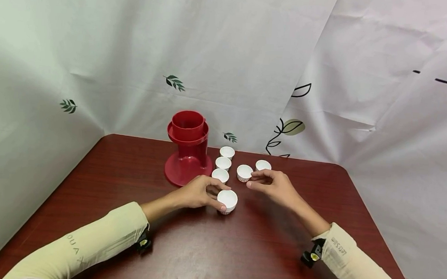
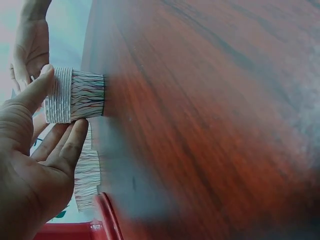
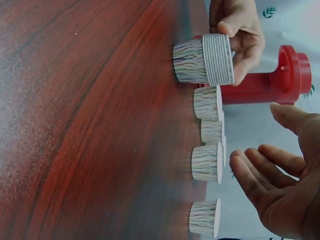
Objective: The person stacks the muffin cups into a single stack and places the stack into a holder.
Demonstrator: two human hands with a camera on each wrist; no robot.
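My left hand pinches a nested stack of white paper baking cups between thumb and fingers. Several rims show layered at the top of the stack, and wavy coloured lines pattern its side. My right hand is held with its fingers extended and nothing in its grasp. Its fingertips are near two single baking cups, one nearer and one farther back. In the right wrist view a gap separates those fingers from the cups. Three more baking cups stand upright in a line just beyond the left hand.
A red plastic stand with a round base and a cylindrical top is left of the cups. Everything stands on a dark reddish wooden table. A white cloth backdrop with leaf prints hangs behind its far edge.
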